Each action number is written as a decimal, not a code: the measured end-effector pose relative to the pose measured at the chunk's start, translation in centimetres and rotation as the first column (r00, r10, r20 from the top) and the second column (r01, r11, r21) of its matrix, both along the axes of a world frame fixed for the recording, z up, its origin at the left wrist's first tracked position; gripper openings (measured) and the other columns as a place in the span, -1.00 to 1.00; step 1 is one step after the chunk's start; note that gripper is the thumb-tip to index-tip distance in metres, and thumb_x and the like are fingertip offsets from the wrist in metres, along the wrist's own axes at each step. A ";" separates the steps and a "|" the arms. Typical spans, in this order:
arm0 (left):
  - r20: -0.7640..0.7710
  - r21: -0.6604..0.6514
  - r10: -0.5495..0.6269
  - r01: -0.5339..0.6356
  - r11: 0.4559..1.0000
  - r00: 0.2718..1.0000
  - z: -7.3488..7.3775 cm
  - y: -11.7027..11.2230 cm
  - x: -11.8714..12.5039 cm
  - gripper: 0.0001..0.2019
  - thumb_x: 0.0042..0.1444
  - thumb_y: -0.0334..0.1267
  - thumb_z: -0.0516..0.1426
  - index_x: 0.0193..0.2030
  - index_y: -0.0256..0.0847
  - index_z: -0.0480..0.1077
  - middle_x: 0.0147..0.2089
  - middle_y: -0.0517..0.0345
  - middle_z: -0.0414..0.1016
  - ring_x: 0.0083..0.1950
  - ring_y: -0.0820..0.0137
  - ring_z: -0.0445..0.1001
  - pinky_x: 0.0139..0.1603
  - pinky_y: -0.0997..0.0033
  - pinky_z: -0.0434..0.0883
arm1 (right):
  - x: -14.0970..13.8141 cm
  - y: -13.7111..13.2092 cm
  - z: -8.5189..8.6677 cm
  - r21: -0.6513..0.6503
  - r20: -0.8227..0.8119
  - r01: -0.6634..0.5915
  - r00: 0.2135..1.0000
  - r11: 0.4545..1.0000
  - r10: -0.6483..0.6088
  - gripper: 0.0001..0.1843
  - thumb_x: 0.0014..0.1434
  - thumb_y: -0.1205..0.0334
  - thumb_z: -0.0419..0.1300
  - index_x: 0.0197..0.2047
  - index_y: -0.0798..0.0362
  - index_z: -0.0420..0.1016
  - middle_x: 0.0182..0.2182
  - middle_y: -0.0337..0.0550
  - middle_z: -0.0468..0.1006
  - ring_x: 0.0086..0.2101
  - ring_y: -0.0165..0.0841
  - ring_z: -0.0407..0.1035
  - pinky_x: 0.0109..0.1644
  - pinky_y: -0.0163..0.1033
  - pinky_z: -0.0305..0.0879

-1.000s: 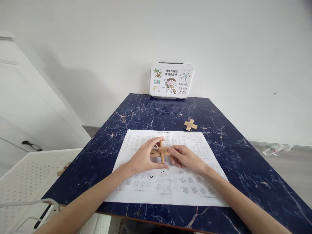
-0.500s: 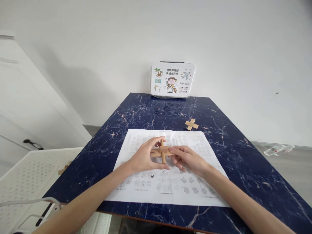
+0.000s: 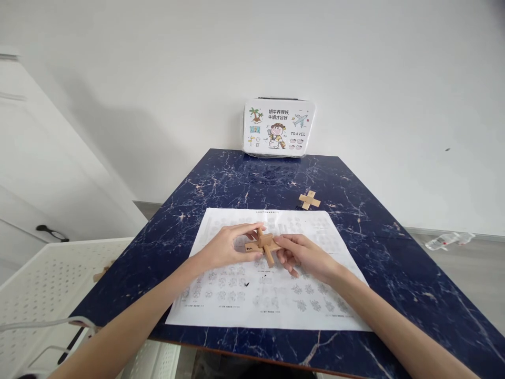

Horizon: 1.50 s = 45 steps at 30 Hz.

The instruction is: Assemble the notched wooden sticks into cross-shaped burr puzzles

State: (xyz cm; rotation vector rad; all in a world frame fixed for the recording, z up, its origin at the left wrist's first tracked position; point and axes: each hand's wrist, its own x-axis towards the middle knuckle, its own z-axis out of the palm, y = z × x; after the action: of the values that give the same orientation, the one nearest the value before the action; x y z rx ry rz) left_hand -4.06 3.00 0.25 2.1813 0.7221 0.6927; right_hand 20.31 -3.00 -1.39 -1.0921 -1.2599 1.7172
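A wooden interlocking puzzle point(image 3: 267, 241), made of crossed bars, is held just above a printed paper sheet point(image 3: 221, 316). My left hand point(image 3: 224, 246) curves around its left side, fingertips at the far end of the upright bar and thumb along the near side. A dark mark like a letter shows on the bar beside the thumb. With thumb and fingers, my right hand point(image 3: 307, 256) pinches the right end of the flat bar. The far ends under the fingers are partly hidden.
Beyond the sheet, a wooden cross-shaped piece point(image 3: 310, 200) lies on the blue marbled table point(image 3: 252, 181). A white cartoon-printed case point(image 3: 279, 128) leans against the wall. At the left stands a white perforated basket point(image 3: 35, 284) with a cable; a plastic bottle point(image 3: 442, 241) lies on the floor.
The puzzle has turned a little, so its upright bar now slants with the near end to the right. My left thumb has drawn back to the left and up.
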 end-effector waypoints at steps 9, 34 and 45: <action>-0.076 0.040 -0.016 0.019 0.999 0.997 -1.3 -0.5 0.4 -0.05 0.01 0.02 0.46 0.51 0.07 0.18 0.40 -0.04 0.42 0.33 -0.01 0.47 0.35 -0.13 0.42 | -0.2 0.0 -0.2 0.047 -0.012 0.052 0.999 0.998 -0.051 -0.54 0.28 -0.24 0.31 -0.29 0.00 0.43 -0.47 -0.27 0.49 -0.56 -0.44 0.33 -0.49 -0.26 0.25; 0.044 -0.005 -0.057 0.057 0.998 0.997 -0.7 -1.5 1.3 -0.73 0.16 -0.15 0.39 0.01 -0.04 0.62 0.51 0.01 0.19 0.27 0.05 0.52 0.26 0.01 0.56 | -1.3 -0.3 -0.4 0.068 -0.045 0.145 0.989 0.987 -0.142 -0.49 0.19 -0.30 0.35 -0.22 -0.02 0.39 -0.49 -0.25 0.55 -0.57 -0.41 0.33 -0.50 -0.26 0.17; 0.162 -0.087 0.067 -0.054 0.995 0.985 0.2 -1.4 1.5 -0.83 0.28 -0.12 0.29 -0.10 -0.11 0.64 0.49 0.03 0.24 0.03 0.23 0.62 -0.09 0.21 0.68 | -0.6 0.2 -0.6 0.046 -0.098 0.416 0.907 0.908 -0.410 -0.49 0.16 -0.27 0.41 -0.25 0.01 0.44 -0.42 -0.25 0.52 -0.54 -0.46 0.26 -0.49 -0.27 0.15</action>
State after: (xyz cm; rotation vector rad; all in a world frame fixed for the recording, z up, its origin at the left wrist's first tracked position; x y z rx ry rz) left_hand -2.58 1.65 0.47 2.0075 0.7201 0.8486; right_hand 19.71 -2.82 -1.94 -1.1381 -0.9405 1.3748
